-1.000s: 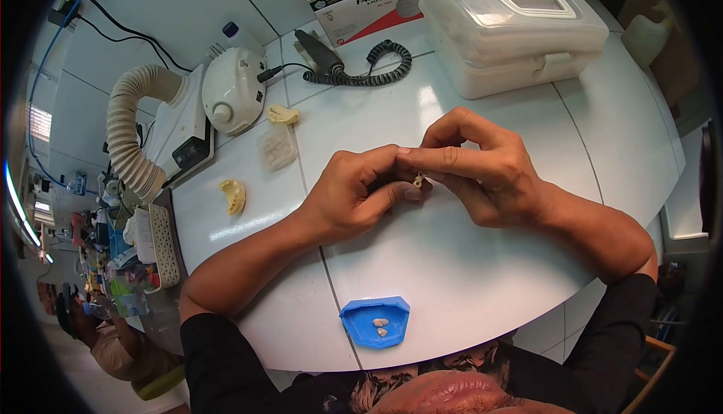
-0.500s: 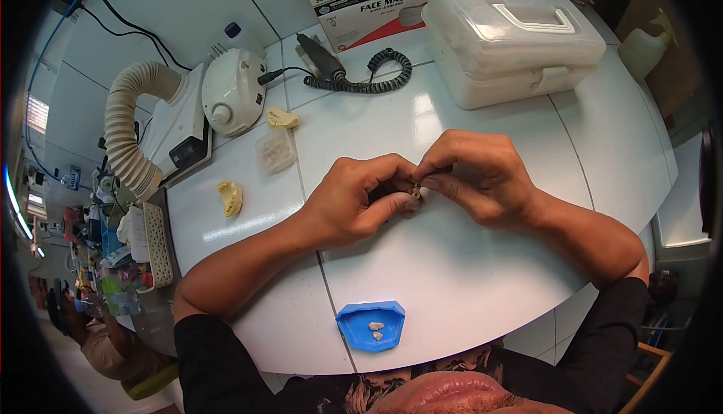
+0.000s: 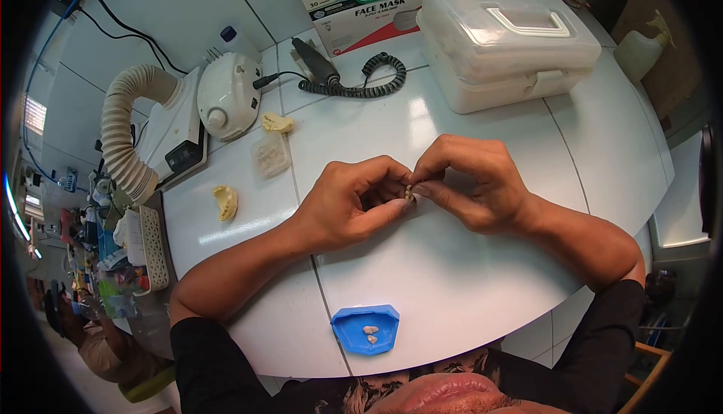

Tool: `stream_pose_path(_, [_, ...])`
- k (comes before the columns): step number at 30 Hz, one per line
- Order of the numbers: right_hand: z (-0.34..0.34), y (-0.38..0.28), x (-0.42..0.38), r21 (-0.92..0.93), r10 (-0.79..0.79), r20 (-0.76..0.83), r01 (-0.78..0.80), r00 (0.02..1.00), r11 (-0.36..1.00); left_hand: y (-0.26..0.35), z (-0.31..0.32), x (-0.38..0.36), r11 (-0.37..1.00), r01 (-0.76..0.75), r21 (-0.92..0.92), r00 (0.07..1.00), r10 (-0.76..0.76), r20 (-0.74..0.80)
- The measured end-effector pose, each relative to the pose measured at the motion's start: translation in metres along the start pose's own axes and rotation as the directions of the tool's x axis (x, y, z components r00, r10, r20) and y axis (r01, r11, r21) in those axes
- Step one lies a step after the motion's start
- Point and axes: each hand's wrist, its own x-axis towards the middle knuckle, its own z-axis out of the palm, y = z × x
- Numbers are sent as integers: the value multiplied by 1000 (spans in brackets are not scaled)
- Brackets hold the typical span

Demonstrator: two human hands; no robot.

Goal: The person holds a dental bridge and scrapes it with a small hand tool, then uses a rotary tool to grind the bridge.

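Over the middle of the white tiled table, my left hand [image 3: 354, 199] and my right hand [image 3: 478, 184] meet at the fingertips. Both pinch a small yellowish piece [image 3: 409, 192], mostly covered by the fingers, so its shape is hard to make out. Nearer my body lies a blue tray [image 3: 348, 336] holding small pale, tooth-like pieces [image 3: 370, 330]. Left of my hands are a yellow dental cast [image 3: 225, 202], a second yellow cast [image 3: 277, 122] and a small clear box [image 3: 270, 155] with pale bits inside.
At the back are a white rounded machine [image 3: 230, 97], a black handpiece [image 3: 320, 64] with coiled cord, face mask boxes [image 3: 369, 26] and a translucent case [image 3: 512, 45]. A ribbed hose [image 3: 120, 124] and a perforated basket [image 3: 154, 248] stand left. Another person [image 3: 113, 350] is at far left.
The view has shifted slightly, so most things sit a little further left in it. Both hands keep their pinch on the small piece, with only slight finger movement.
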Motion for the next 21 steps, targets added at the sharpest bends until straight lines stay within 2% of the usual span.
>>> stream_pose_path(5, [2,1,-1,-1,36,-15,-36,999,999,-6,1,0,1000,7,-18,1000,-7,-19])
stream_pose_path(8, [2,0,0,10,2,-4,-2,1000,1000,0,0,0,1000,24,4,1000,-24,-11])
stream_pose_path(11, [0,-2,0,-55,-5,-4,5,1000,998,2,1,0,999,31,-12,999,-31,-19])
stream_pose_path(21, [4,0,-1,-55,-46,-94,41,995,998,-1,3,0,998,41,-39,997,-43,-57])
